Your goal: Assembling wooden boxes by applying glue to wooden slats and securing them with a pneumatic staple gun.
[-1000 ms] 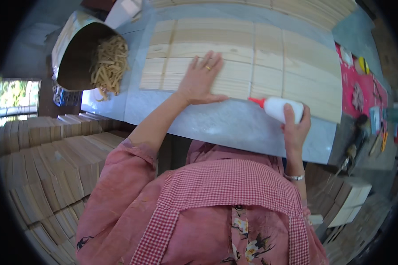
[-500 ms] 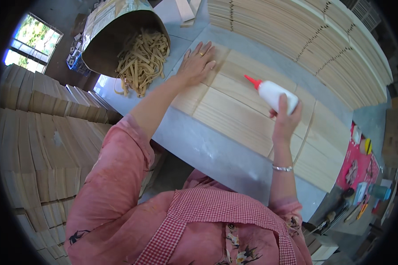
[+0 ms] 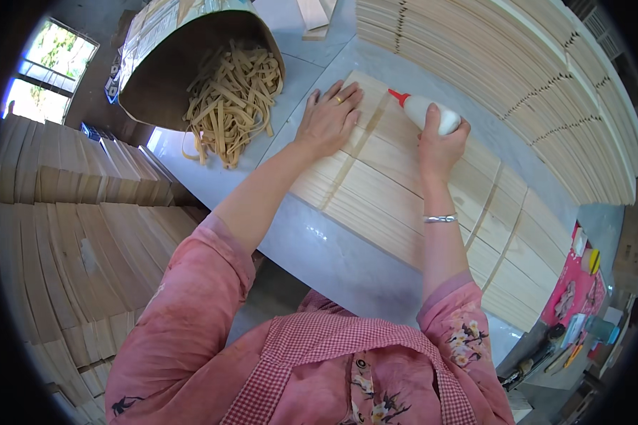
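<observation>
A panel of pale wooden boards (image 3: 386,219) lies on the grey table, with narrow grooves running across it. My left hand (image 3: 327,120) rests on the panel's far left part, palm down with fingers stretched out. In my right hand (image 3: 443,145) is a white glue bottle (image 3: 416,110) with a red pointed nozzle. The bottle is tilted, its nozzle pointing left over the panel, close to the groove near my left hand. Whether the tip touches the wood I cannot tell.
Tan strips (image 3: 234,106) spill from a tipped container (image 3: 149,99) at left. Tall stacks of slatted boards (image 3: 489,64) stand at the far right, more wood stacks (image 3: 71,262) at left. Tools lie on a side surface (image 3: 556,368) at right, beside a pink sheet (image 3: 566,287).
My right hand has carried the glue bottle away from me and slightly left, nearer the groove by my left hand. My left hand still lies on the panel. The whole view has shifted a little.
</observation>
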A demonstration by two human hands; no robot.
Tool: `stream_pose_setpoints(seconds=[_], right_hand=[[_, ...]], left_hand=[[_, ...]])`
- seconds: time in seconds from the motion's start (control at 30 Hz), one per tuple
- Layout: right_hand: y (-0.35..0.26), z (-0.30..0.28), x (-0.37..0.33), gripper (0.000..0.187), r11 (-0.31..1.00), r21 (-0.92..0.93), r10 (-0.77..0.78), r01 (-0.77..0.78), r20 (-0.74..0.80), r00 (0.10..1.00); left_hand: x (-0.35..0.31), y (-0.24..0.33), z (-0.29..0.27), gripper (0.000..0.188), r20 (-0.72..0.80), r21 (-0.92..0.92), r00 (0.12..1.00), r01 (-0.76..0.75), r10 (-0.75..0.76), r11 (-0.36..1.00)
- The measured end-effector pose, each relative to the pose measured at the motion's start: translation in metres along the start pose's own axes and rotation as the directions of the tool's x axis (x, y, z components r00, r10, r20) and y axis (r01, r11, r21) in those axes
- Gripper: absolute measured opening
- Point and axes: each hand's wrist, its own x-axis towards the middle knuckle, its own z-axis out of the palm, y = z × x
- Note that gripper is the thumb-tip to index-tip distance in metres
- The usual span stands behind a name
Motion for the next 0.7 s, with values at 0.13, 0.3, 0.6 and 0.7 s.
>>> stream_pose_setpoints(seconds=[0.13, 0.3, 0.6, 0.7], right_hand=[[-0.003, -0.011, -0.022, 0.055, 1.0, 0.001, -0.003, 0.003, 0.011, 1.0], [-0.006, -0.029, -0.057, 0.052, 0.999, -0.009, -0.049, 0.05, 0.057, 0.997], [-0.009, -0.052, -0.109, 0.049, 1.0, 0.013, -0.021, 0.02, 0.139, 0.99], [-0.009, -0.057, -0.128, 0.048, 0.995, 0.006, -0.097, 0.097, 0.141, 0.985]], left_hand=[[-0.002, 0.001, 0.003, 0.048, -0.001, 0.006, 1.0, -0.002, 0.002, 1.0], [0.0, -0.006, 0.0, 0.048, -0.003, 0.05, 1.0, -0.008, 0.008, 0.999], [-0.052, -0.009, -0.017, 0.05, 0.062, 0.125, 0.996, -0.078, 0.07, 0.989], [-0.057, -0.008, -0.016, 0.05, 0.076, 0.084, 0.997, -0.04, 0.034, 0.996]])
